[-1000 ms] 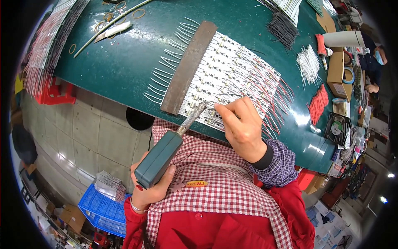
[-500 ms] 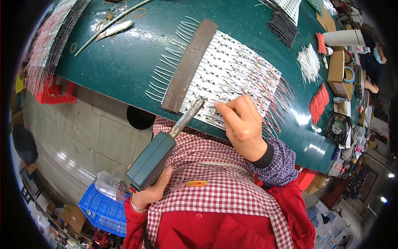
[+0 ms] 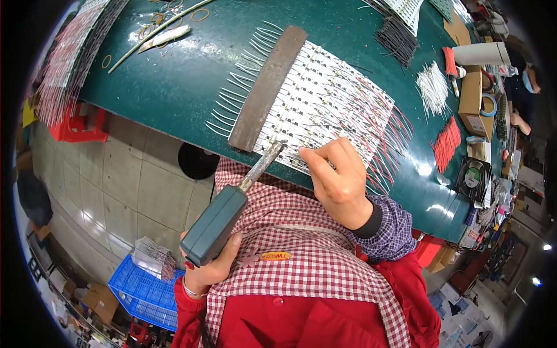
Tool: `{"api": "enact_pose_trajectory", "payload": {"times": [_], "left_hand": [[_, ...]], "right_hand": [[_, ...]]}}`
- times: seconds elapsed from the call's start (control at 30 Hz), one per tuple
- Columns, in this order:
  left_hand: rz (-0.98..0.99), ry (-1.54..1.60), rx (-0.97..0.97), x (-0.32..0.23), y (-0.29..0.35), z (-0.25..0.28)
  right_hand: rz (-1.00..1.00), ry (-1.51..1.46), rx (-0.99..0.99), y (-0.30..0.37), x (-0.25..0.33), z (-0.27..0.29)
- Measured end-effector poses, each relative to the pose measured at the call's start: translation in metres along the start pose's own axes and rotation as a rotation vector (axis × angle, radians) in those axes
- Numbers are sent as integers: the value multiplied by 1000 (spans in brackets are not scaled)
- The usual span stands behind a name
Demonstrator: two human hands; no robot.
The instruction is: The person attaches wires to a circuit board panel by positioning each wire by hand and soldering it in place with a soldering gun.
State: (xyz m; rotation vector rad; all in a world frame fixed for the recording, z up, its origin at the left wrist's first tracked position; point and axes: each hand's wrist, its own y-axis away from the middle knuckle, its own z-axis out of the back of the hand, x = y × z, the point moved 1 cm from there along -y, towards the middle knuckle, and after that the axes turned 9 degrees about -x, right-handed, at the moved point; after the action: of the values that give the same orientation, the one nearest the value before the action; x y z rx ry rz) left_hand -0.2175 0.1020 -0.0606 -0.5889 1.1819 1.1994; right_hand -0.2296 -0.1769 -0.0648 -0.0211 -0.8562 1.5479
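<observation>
Mostly hidden, left hand [image 3: 212,269] gripping soldering iron [image 3: 232,209]; right hand [image 3: 339,180] pinching unseen wire on strips [image 3: 325,98].

A worker in a red jacket, red-and-white checked apron [image 3: 313,255], purple checked sleeve cover [image 3: 394,235] and thin wrist bracelet [image 3: 190,288].

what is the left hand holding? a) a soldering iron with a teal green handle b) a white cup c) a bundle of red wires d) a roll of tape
a: the left hand grips the teal green handle of the soldering iron, whose metal tip reaches up to the near edge of the white strips on the green table, beside the right hand.
</observation>
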Motion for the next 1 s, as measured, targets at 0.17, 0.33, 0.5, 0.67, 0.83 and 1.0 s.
{"api": "enact_pose_trajectory", "payload": {"times": [0.17, 0.33, 0.5, 0.67, 0.83, 1.0], "left_hand": [[-200, 15, -8, 3, -7, -5], [-176, 23, 9, 0, -9, -7], [-157, 21, 19, 1, -7, -8], [29, 7, 21, 5, 2, -4], [12, 53, 19, 4, 8, 1], [107, 52, -27, 4, 11, 2]], "right_hand": [[-4, 0, 20, 3, 0, -2], [-3, 29, 30, 3, 1, -2], [2, 49, 23, 5, 2, -4], [29, 72, 23, 7, 2, -5], [-1, 73, 15, 6, 4, -4], [-10, 72, -1, 6, 3, -4]]}}
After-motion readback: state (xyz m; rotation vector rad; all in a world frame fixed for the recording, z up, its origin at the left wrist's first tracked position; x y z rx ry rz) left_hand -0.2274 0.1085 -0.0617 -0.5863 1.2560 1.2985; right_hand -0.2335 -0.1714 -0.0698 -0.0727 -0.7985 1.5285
